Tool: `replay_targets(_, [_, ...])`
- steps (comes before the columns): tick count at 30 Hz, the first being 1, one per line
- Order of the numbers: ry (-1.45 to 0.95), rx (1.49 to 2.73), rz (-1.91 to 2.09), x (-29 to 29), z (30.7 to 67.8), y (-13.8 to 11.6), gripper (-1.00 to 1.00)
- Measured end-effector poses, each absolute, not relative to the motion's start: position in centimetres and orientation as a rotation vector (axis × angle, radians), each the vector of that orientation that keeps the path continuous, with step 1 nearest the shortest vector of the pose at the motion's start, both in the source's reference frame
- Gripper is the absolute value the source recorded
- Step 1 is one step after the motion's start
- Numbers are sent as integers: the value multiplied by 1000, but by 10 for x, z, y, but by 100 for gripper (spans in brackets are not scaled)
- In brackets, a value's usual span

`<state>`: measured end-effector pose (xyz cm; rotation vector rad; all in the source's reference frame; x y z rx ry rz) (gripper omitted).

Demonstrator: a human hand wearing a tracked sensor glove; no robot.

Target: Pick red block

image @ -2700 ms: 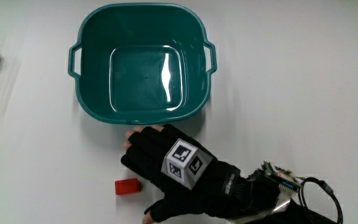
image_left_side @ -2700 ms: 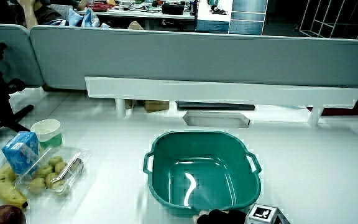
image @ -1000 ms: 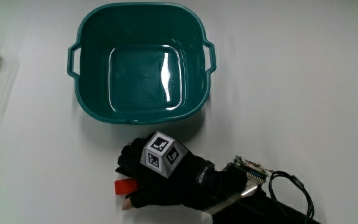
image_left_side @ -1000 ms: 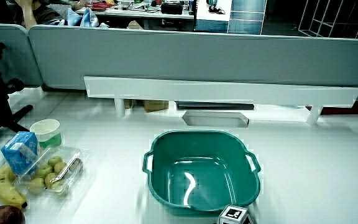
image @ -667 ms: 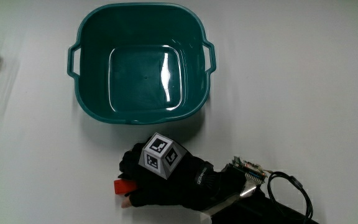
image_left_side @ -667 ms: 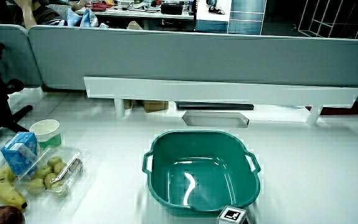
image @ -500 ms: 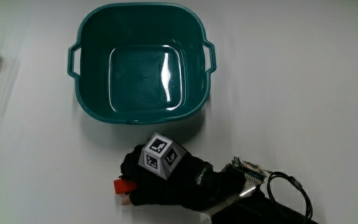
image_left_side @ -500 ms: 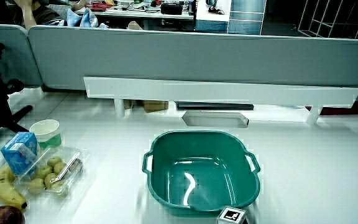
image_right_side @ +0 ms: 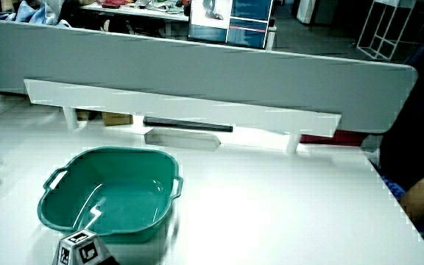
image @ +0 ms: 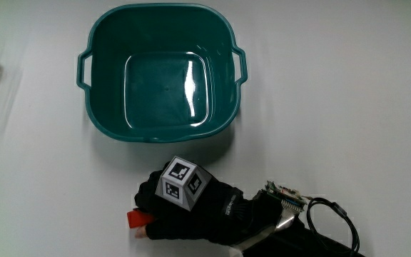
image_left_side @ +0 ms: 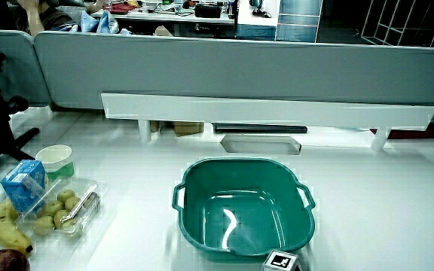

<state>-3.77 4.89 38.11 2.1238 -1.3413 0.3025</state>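
Observation:
The red block [image: 135, 218] lies on the white table, nearer to the person than the teal basin [image: 161, 127]. Only one end of it shows; the rest is hidden under the glove. The hand [image: 148, 214] sits on the block with its fingers curled around it, the patterned cube [image: 179, 182] facing up. In both side views only that cube [image_left_side: 281, 261] [image_right_side: 79, 249] shows, close to the basin's near wall [image_left_side: 241, 252] [image_right_side: 109, 230]; the block is hidden there.
The teal basin holds nothing. A clear tray of small fruit [image_left_side: 65, 208], a banana [image_left_side: 7, 226], a blue carton [image_left_side: 22, 183] and a cup [image_left_side: 56, 159] stand beside the basin. A circuit board and cable [image: 312, 208] ride on the forearm.
The hand has drawn back from the basin's wall toward the person and its fingers have closed over the red block. The block has shifted slightly in the last half second.

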Motion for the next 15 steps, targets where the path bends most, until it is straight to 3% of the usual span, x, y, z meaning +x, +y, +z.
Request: replay_targets(15, [-1407,2234,327,-27,328,27,100])
